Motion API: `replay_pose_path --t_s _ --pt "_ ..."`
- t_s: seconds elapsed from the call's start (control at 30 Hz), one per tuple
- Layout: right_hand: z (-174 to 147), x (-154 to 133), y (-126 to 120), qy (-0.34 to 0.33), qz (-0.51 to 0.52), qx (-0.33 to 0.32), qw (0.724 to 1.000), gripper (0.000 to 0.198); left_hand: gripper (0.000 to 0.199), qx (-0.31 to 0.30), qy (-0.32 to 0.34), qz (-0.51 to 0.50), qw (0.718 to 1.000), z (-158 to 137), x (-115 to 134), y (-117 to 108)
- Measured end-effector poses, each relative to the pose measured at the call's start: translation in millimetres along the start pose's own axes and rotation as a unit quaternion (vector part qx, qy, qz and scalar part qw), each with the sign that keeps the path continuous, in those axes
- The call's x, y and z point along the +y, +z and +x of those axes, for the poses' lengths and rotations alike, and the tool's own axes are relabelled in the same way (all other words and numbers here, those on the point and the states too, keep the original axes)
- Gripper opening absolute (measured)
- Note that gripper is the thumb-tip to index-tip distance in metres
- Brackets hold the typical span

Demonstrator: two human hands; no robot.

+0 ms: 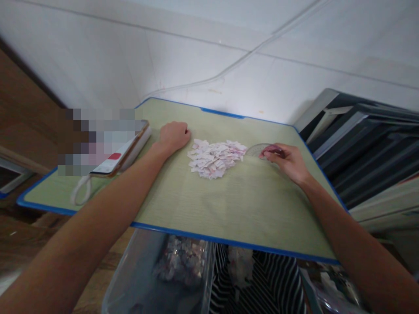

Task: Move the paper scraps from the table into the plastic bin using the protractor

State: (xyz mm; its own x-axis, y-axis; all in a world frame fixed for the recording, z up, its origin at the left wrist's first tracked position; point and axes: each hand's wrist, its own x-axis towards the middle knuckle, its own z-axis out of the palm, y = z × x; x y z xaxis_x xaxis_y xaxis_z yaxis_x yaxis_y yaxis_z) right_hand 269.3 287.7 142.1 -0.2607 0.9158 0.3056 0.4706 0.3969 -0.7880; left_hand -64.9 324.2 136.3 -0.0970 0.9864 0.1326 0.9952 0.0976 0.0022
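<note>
A loose heap of torn white paper scraps (216, 158), some marked with pink, lies mid-table. In my right hand (290, 161), a clear protractor (254, 150) is pinched by the fingers, its curved edge touching or very near the heap's right side. Something reddish-pink shows under the fingertips, and I cannot tell whether it is part of the protractor. To the left of the scraps, my left hand (174, 135) rests on the tabletop as a closed fist, and nothing shows in it.
The folding table (235, 209) has a pale green top with a blue edge. A phone (111, 163) lies on a white box with a strap at left, partly blurred out. Dark flat panels (356, 148) lean at right. Below the front edge are a clear bin (131, 270) and striped cloth (271, 283).
</note>
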Motion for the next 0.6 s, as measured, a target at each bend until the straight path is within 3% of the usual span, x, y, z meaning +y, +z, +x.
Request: replay_pose_path --t_s 0.13,0.3,0.43,0.6 --pt "1 -3 -1 0.016 -0.001 -0.066 0.998 0.034 0.049 0.007 -0.001 0.002 1.0 3 -2 4" --pt "-1 -4 0 0.006 0.006 -0.033 0.999 0.036 0.049 0.006 0.003 0.001 1.0 2 -2 4" --pt "-2 -8 0 0.038 0.021 -0.081 0.996 0.036 0.048 0.001 0.0 0.006 1.0 1 0 2" --pt "-3 -13 -4 0.054 0.041 -0.061 0.996 0.033 0.047 0.004 0.0 0.008 1.0 0 1 2"
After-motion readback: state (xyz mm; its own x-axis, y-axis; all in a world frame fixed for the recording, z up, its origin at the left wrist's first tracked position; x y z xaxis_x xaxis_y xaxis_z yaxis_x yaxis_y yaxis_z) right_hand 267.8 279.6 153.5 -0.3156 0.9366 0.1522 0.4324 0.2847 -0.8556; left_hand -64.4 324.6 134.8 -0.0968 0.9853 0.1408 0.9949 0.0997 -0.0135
